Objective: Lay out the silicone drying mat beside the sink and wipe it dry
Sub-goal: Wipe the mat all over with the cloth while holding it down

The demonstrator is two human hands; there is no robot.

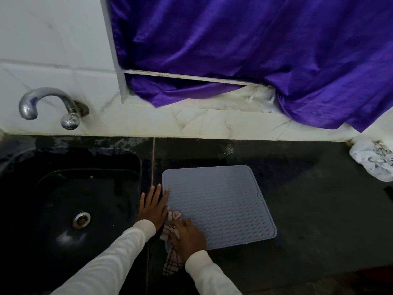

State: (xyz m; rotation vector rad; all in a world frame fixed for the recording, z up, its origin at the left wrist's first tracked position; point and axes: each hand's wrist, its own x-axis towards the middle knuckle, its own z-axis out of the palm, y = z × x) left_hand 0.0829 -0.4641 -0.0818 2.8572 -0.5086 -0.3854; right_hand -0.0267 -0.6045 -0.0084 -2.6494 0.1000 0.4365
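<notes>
Your right hand (188,233) has its grip closed on a checked cloth (172,258), fingers curled over a bunched part of it and pressing it down on the near left corner of the grey mat (221,201); the loose end of the cloth trails off the mat toward the bench's front edge, beside your right sleeve (210,273). Your left hand (154,206) holds nothing: its grip is apart, fingers straight and spread, lying flat on the bench along the mat's left edge, with the fingertips (167,190) touching that edge and the heel of the hand just beside the cloth. The left sleeve (110,258) crosses the strip of bench between the sink and the mat. The mat lies flat and unrolled on the dark bench (319,209), just to the right of the sink (53,209), its ribbed face up and a small notch on its right edge; it sits slightly turned relative to the bench's back edge. The sink is a dark basin with a metal drain (81,219) in its floor, set into the bench's left part. A curved metal tap (49,105) comes out of the white tiled wall (53,50) above the sink. Behind the bench's back edge hangs a purple curtain (255,50). A crumpled white bag (374,159) lies at the far right corner of the bench, well apart from the mat.
</notes>
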